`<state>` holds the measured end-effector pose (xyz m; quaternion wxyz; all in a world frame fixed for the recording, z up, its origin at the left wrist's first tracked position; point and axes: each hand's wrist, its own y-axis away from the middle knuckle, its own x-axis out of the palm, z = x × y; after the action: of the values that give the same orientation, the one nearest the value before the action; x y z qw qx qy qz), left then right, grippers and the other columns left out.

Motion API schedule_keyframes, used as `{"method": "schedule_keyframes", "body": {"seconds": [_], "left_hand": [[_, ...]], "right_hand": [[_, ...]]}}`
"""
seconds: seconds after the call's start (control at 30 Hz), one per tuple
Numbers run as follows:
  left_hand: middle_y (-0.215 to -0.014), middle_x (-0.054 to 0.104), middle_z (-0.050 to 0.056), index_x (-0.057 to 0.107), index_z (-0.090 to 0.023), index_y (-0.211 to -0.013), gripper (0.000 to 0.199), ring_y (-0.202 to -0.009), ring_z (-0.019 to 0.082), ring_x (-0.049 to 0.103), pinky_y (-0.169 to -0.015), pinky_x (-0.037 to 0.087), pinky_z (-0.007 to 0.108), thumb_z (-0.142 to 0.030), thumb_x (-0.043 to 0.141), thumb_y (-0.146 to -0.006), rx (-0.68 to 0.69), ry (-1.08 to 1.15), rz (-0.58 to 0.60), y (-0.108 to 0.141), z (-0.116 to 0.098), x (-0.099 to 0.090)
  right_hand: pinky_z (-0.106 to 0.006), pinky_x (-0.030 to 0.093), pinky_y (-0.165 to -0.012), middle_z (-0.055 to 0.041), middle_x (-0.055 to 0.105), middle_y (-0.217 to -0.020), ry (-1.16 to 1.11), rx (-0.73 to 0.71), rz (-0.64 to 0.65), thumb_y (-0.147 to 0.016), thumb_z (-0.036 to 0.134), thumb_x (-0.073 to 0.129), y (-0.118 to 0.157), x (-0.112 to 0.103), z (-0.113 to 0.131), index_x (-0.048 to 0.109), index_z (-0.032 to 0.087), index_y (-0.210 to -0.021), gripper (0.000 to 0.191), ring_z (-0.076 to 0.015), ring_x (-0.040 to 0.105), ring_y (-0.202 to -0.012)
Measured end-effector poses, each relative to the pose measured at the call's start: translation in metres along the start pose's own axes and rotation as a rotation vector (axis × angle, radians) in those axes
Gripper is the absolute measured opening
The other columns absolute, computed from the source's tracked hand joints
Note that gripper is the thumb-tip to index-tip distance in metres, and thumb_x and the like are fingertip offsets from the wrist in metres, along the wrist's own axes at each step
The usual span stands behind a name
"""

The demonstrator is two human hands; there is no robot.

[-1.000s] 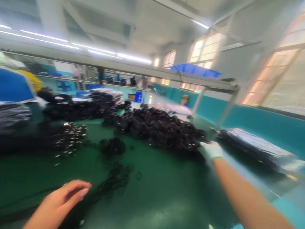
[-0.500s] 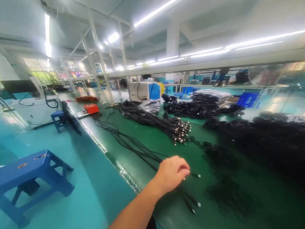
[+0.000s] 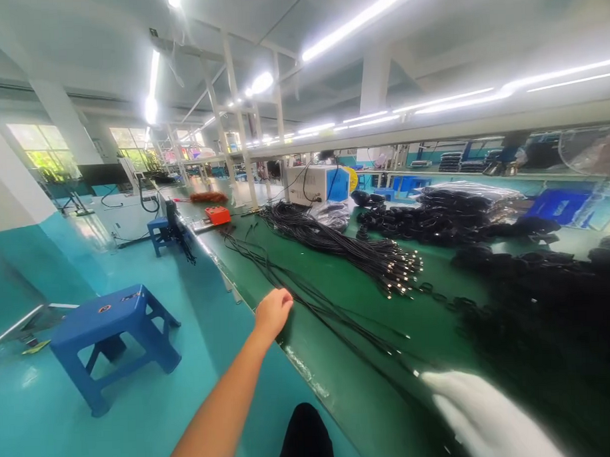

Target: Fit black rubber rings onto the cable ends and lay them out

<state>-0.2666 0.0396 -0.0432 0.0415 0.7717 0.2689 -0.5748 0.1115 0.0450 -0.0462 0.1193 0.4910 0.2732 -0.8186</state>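
My left hand (image 3: 274, 313), bare, is closed at the table's near edge, its fingertips against a few long black cables (image 3: 328, 308). What lies inside its fingers is hidden. On the right, my right hand (image 3: 484, 409) wears a white glove and is blurred. Its thumb and fingers pinch together at the metal-tipped end of a black cable (image 3: 417, 373). The loose cables run along the green table (image 3: 339, 360) towards its far left. Behind them lies a thick bundle of black cables (image 3: 345, 244), its shiny connector ends fanned out to the right.
Heaps of black coiled cables (image 3: 547, 287) cover the right side. A red box (image 3: 217, 215) sits near the left edge, and a white-and-blue machine (image 3: 316, 183) stands behind the bundle. On the floor at left is a blue stool (image 3: 113, 322).
My left hand has drawn back to the left along the cables. My gloved right hand has come into view at the lower right. The whole view has shifted, bringing in more floor.
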Motion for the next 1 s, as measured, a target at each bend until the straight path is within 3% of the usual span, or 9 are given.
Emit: {"method": "schedule_keyframes", "body": {"seconds": [0.1, 0.2, 0.27, 0.4, 0.53, 0.67, 0.83, 1.0], "left_hand": [[-0.100, 0.060, 0.003, 0.059, -0.024, -0.099, 0.019, -0.089, 0.017, 0.058, -0.073, 0.043, 0.028, -0.019, 0.047, -0.086, 0.033, -0.017, -0.011, -0.014, 0.003, 0.003], [-0.112, 0.056, 0.005, 0.057, -0.022, -0.106, 0.021, -0.097, 0.018, 0.056, -0.081, 0.045, 0.033, -0.020, 0.049, -0.087, 0.127, -0.018, 0.026, -0.031, 0.006, 0.004], [-0.112, 0.056, 0.007, 0.057, -0.018, -0.107, 0.021, -0.098, 0.018, 0.056, -0.083, 0.047, 0.037, -0.026, 0.051, -0.088, 0.204, -0.005, 0.071, -0.042, 0.009, 0.002], [-0.115, 0.056, 0.008, 0.054, -0.017, -0.112, 0.027, -0.098, 0.019, 0.057, -0.084, 0.049, 0.039, -0.031, 0.050, -0.089, 0.314, 0.045, 0.111, -0.063, 0.010, 0.000], [-0.115, 0.055, 0.008, 0.054, -0.016, -0.113, 0.028, -0.097, 0.019, 0.057, -0.083, 0.049, 0.039, -0.031, 0.050, -0.089, 0.337, 0.077, 0.137, -0.071, 0.000, 0.012], [-0.115, 0.055, 0.008, 0.053, -0.016, -0.114, 0.029, -0.097, 0.019, 0.057, -0.082, 0.050, 0.040, -0.031, 0.051, -0.088, 0.318, 0.104, 0.138, -0.066, -0.005, 0.017], [-0.105, 0.058, 0.007, 0.059, -0.016, -0.100, 0.018, -0.098, 0.019, 0.055, -0.086, 0.045, 0.038, -0.021, 0.047, -0.089, 0.231, 0.128, 0.053, -0.043, 0.003, -0.004], [-0.092, 0.060, 0.001, 0.063, -0.021, -0.090, 0.017, -0.082, 0.013, 0.057, -0.075, 0.045, 0.025, -0.015, 0.051, -0.081, 0.361, 0.213, 0.171, 0.004, -0.010, -0.016]], "right_hand": [[-0.038, 0.048, -0.082, -0.0067, 0.065, -0.101, 0.129, -0.031, 0.212, -0.088, 0.029, 0.042, -0.032, 0.026, 0.048, 0.063, 0.023, -0.103, 0.026, -0.0243, 0.060, -0.093], [-0.038, 0.047, -0.072, -0.0098, 0.063, -0.091, 0.290, 0.024, 0.306, -0.084, 0.020, 0.044, -0.052, 0.044, 0.077, 0.063, 0.017, -0.089, 0.019, -0.0262, 0.060, -0.083], [-0.034, 0.044, -0.066, -0.0082, 0.063, -0.084, 0.263, 0.102, 0.354, -0.084, 0.017, 0.041, -0.060, 0.050, 0.080, 0.059, 0.018, -0.080, 0.018, -0.0237, 0.060, -0.076], [-0.024, 0.038, -0.054, -0.0023, 0.061, -0.069, -0.097, 0.339, 0.407, -0.088, 0.024, 0.029, -0.072, 0.046, 0.065, 0.046, 0.020, -0.075, 0.022, -0.0149, 0.057, -0.059], [-0.024, 0.034, -0.053, -0.0007, 0.059, -0.062, -0.010, 0.384, 0.386, -0.086, 0.025, 0.034, -0.079, 0.034, 0.057, 0.042, 0.022, -0.070, 0.019, -0.0150, 0.055, -0.058], [-0.023, 0.031, -0.051, 0.0006, 0.058, -0.059, -0.010, 0.323, 0.394, -0.082, 0.021, 0.038, -0.072, 0.026, 0.057, 0.046, 0.022, -0.068, 0.016, -0.0136, 0.051, -0.051], [-0.025, 0.034, -0.052, -0.0012, 0.061, -0.066, -0.029, 0.247, 0.383, -0.082, 0.024, 0.039, -0.055, 0.026, 0.060, 0.051, 0.023, -0.069, 0.018, -0.0161, 0.054, -0.057], [-0.028, 0.039, -0.058, -0.0019, 0.062, -0.072, -0.017, 0.243, 0.451, -0.083, 0.026, 0.038, -0.048, 0.027, 0.062, 0.053, 0.023, -0.071, 0.020, -0.0186, 0.057, -0.065]]}}
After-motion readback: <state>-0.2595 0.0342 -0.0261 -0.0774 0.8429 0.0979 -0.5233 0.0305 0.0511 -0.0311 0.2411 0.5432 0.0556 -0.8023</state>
